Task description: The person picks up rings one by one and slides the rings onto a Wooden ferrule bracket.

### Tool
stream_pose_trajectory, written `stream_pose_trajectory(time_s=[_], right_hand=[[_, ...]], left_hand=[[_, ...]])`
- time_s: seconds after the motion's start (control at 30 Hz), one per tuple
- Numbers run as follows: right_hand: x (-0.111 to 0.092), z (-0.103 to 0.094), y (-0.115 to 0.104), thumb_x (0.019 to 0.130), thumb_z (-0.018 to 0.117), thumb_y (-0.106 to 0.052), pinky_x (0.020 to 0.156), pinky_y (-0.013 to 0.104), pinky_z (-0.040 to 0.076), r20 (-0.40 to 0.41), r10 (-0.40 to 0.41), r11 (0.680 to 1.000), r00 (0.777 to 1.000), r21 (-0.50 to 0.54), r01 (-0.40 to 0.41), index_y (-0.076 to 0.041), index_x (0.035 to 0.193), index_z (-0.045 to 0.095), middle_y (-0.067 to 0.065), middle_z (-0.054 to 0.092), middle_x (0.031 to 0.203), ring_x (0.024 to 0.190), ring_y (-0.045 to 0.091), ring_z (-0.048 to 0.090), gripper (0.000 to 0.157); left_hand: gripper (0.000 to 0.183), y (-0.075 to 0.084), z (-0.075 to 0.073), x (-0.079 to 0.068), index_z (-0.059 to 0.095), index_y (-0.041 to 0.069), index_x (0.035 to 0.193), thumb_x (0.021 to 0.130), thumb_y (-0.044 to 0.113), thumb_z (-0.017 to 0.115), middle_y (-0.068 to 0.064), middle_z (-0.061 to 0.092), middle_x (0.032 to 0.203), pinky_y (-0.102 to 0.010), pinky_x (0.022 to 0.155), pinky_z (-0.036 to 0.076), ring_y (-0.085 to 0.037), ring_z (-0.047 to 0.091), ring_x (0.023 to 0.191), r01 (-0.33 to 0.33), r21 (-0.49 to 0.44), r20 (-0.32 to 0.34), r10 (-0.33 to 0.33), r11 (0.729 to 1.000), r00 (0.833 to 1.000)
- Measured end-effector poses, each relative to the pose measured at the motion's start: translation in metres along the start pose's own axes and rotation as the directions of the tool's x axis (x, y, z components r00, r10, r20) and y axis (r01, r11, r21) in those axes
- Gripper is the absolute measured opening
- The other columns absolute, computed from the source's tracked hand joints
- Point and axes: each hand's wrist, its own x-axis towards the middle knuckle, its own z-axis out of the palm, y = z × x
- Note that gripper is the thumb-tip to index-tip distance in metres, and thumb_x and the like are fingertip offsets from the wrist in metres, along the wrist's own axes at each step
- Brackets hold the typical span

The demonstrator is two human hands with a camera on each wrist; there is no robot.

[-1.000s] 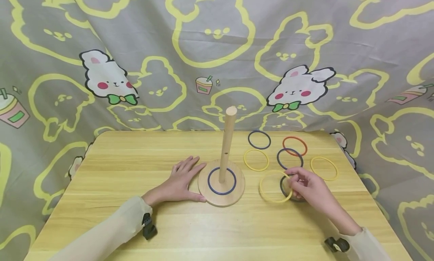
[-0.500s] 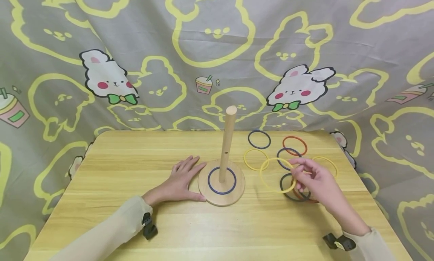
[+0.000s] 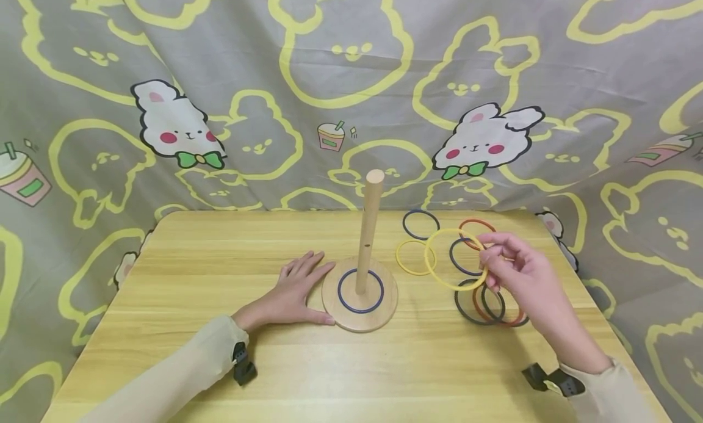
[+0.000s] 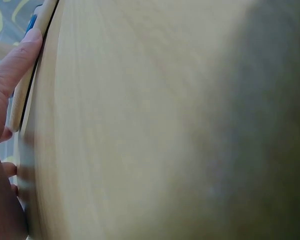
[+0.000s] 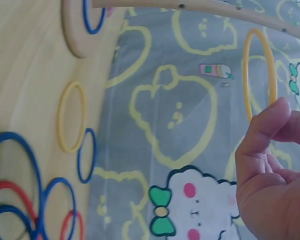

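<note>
Between thumb and fingers my right hand [image 3: 519, 267] pinches a yellow ring [image 3: 429, 266], held up off the table to the right of a wooden peg [image 3: 369, 234]. The right wrist view shows the same yellow ring [image 5: 247, 75] gripped at its lower edge. The peg stands upright on a round wooden base [image 3: 359, 323], and a blue ring [image 3: 340, 298] lies around its foot. My left hand [image 3: 291, 292] rests on the table with fingers spread, its thumb touching the base's left edge. In the left wrist view the thumb [image 4: 20, 60] lies against the base's rim.
Right of the base lie a yellow ring [image 3: 398, 261], a blue ring [image 3: 403, 224], a red ring [image 3: 476, 221] and another blue ring [image 3: 451, 255]. Nearer the front, dark and red rings overlap in a cluster [image 3: 458, 310]. A patterned curtain [image 3: 263, 57] hangs behind the table [image 3: 351, 380].
My right hand has lifted the yellow ring up from near the front cluster, moving slightly rightward and uncovering the overlapping rings. The left hand stays in place.
</note>
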Motion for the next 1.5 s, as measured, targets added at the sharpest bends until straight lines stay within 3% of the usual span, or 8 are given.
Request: stream_pose_trajectory(time_s=[0.2, 0.6, 0.83, 1.07, 1.27, 1.5], right_hand=[[0.006, 0.005, -0.021, 0.108, 0.068, -0.003, 0.056, 0.024, 0.056, -0.048, -0.016, 0.996, 0.999, 0.086, 0.020, -0.004, 0.131, 0.068, 0.007, 0.069, 0.090, 0.065, 0.016, 0.065, 0.023], [0.020, 0.018, -0.052, 0.107, 0.070, -0.006, 0.056, 0.028, 0.057, -0.087, -0.069, 0.997, 0.994, 0.025, 0.071, -0.003, 0.133, 0.068, 0.011, 0.070, 0.091, 0.063, 0.021, 0.064, 0.026], [0.028, 0.031, -0.073, 0.106, 0.071, -0.004, 0.056, 0.026, 0.057, -0.122, -0.123, 0.985, 0.985, 0.108, 0.136, -0.001, 0.130, 0.070, 0.015, 0.069, 0.089, 0.062, 0.019, 0.063, 0.024], [0.035, 0.046, -0.094, 0.106, 0.072, -0.003, 0.055, 0.025, 0.056, -0.100, -0.168, 0.959, 0.981, 0.214, 0.186, 0.002, 0.127, 0.068, 0.015, 0.067, 0.086, 0.061, 0.019, 0.063, 0.022], [0.041, 0.058, -0.106, 0.105, 0.070, 0.000, 0.055, 0.025, 0.056, -0.089, -0.216, 0.945, 0.972, 0.229, 0.231, 0.004, 0.125, 0.067, 0.016, 0.066, 0.086, 0.059, 0.020, 0.061, 0.020], [0.049, 0.075, -0.117, 0.105, 0.070, -0.001, 0.055, 0.026, 0.055, -0.075, -0.186, 0.951, 0.980, 0.238, 0.199, 0.001, 0.123, 0.069, 0.017, 0.068, 0.086, 0.058, 0.020, 0.061, 0.018]], left_hand=[[0.120, 0.004, -0.003, 0.000, 0.038, 0.011, 0.171, 0.080, 0.073, 0.086, -0.027, 0.023, 0.175, -0.074, 0.118, 0.015, -0.051, 0.013, 0.162, 0.006, 0.025, 0.020, -0.007, 1.000, 1.000], [0.120, 0.001, 0.001, 0.000, 0.039, 0.012, 0.170, 0.080, 0.079, 0.082, -0.027, 0.024, 0.175, -0.077, 0.117, 0.014, -0.053, 0.014, 0.161, -0.017, -0.007, -0.018, 0.016, 1.000, 1.000], [0.120, 0.006, -0.005, -0.001, 0.038, 0.012, 0.171, 0.080, 0.074, 0.085, -0.026, 0.022, 0.176, -0.074, 0.119, 0.013, -0.050, 0.012, 0.162, 0.020, 0.016, 0.019, -0.020, 1.000, 1.000], [0.119, 0.005, -0.005, -0.001, 0.038, 0.012, 0.171, 0.080, 0.071, 0.087, -0.025, 0.021, 0.177, -0.074, 0.119, 0.013, -0.049, 0.011, 0.163, 0.028, 0.025, 0.030, -0.029, 0.999, 0.999], [0.119, 0.005, -0.004, 0.000, 0.038, 0.011, 0.171, 0.080, 0.070, 0.087, -0.027, 0.022, 0.176, -0.074, 0.119, 0.014, -0.051, 0.012, 0.162, 0.004, 0.026, 0.024, -0.005, 1.000, 1.000], [0.119, 0.005, -0.003, 0.001, 0.038, 0.014, 0.171, 0.080, 0.072, 0.086, -0.024, 0.022, 0.177, -0.073, 0.121, 0.013, -0.048, 0.011, 0.163, 0.021, 0.032, 0.028, -0.022, 0.999, 0.999]])
